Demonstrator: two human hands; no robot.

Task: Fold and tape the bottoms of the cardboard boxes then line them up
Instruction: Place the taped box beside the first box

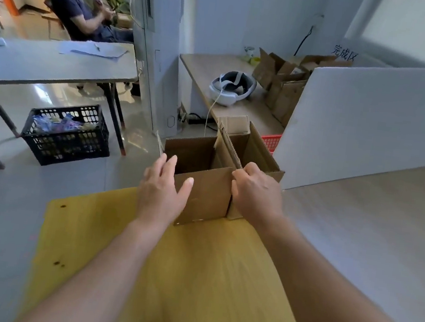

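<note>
On the desk (pixel 191 278), the left hand (pixel 160 194) rests spread against the left box (pixel 207 195) while the right hand (pixel 256 190) pinches the right box (pixel 258 150) by its rim, probably the best hold on light, stiff cardboard.

I saw a grey table (pixel 43 65) at the left on a glossy pale floor (pixel 0 201), a black crate (pixel 67 135) between its legs. A wooden desk (pixel 204 68) stood against the white wall (pixel 237 16).

Left box (pixel 207 195) beside right box (pixel 260 150) on table (pixel 191 278), crate (pixel 67 137) on floor (pixel 0 201) left, headset (pixel 232 88) behind
</note>
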